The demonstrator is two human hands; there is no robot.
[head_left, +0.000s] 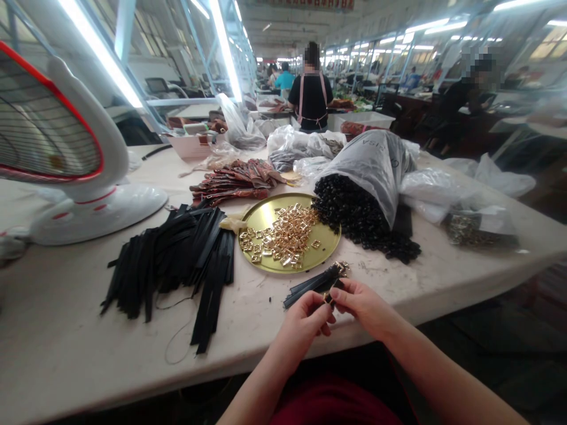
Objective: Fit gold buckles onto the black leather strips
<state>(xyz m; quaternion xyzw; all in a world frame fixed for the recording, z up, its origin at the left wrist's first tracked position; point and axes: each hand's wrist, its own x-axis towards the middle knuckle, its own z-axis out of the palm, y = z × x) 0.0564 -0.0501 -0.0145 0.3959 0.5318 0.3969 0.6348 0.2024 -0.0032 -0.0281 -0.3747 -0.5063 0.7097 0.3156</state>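
Note:
Close to the table's front edge, my left hand [310, 316] is closed in a pinch on a small gold buckle [328, 298]. My right hand [361, 304] pinches a short black strap [337, 285] that meets the buckle; whether it passes through cannot be made out. Just beyond my hands lies a small bundle of black straps with gold buckles [315, 284]. Farther off, a round gold tray [248, 260] bears a heap of loose gold buckles [290, 233]. To the left, many black straps [177, 254] lie in a spread pile.
A white fan [97, 206] stands at the left. Behind the tray lie reddish-brown strips [239, 180]. An open plastic bag [367, 159] spills black pieces [354, 206] at the right, beside a bag of metal parts [473, 227]. A person in black [312, 94] stands farther back.

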